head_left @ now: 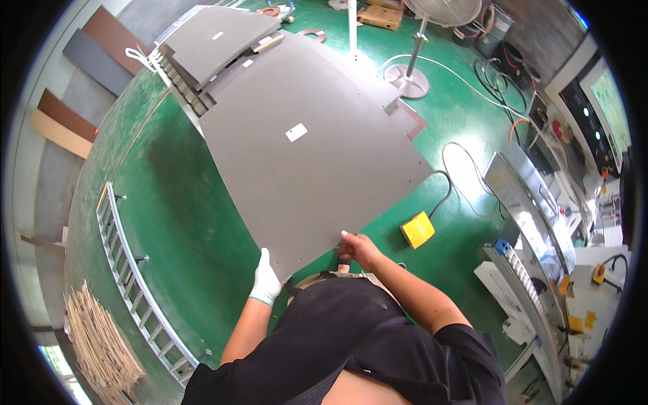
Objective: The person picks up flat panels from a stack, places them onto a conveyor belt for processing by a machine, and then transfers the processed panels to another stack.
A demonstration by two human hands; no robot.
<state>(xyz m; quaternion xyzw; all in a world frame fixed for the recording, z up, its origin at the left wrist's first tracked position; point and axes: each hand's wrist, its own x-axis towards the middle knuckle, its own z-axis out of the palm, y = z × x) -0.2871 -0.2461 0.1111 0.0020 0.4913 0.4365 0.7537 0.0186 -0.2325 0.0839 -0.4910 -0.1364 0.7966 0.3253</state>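
Note:
A large flat grey panel [270, 182], with small holes along its edges and a white label [296, 132] on top, stretches out in front of me. My left hand [266, 278], in a white glove, is closed on its near left corner, thumb on top and fingers hidden underneath. Bare of any glove, my right hand [361, 251] pinches the near edge further right, thumb tip on the upper face and fingers curled below. The panel's far end lies by a stack of grey panels [223, 37].
A metal roller track [135, 297] and a bundle of thin sticks [101, 337] lie left. To the right are a yellow foot pedal [418, 230] with its cable, and a machine [533, 216]. A pedestal fan [408, 81] stands at the far right, near loose hoses [496, 77].

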